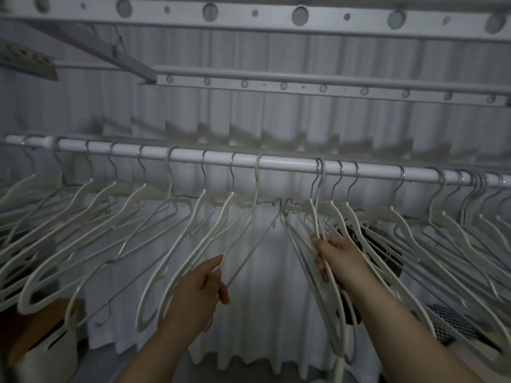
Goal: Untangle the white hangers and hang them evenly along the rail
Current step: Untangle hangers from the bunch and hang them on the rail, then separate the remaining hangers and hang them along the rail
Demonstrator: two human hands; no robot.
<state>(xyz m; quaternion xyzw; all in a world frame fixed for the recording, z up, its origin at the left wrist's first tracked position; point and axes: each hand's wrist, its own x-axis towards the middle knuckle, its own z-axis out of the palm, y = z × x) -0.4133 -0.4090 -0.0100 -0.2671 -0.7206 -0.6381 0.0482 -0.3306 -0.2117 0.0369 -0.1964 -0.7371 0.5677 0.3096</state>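
Observation:
A white rail [287, 163] runs across the view, dropping slightly to the right. Several white hangers [116, 217] hang spaced out along its left half. A bare stretch of rail lies between the hook at the middle and a denser group of hangers [414, 230] on the right, bunched tightest at the far right. My left hand [201, 288] pinches the lower bar of the last spaced hanger [243, 261]. My right hand [337, 258] grips the arms of two or three hangers [318, 217] that hang together at the left end of the right group.
A white pleated curtain [262, 313] hangs behind the rail. Overhead are perforated grey drying-rack bars [304, 87]. A brown box [41, 333] sits at lower left. Dark mesh items [448, 322] lie at lower right under the hangers.

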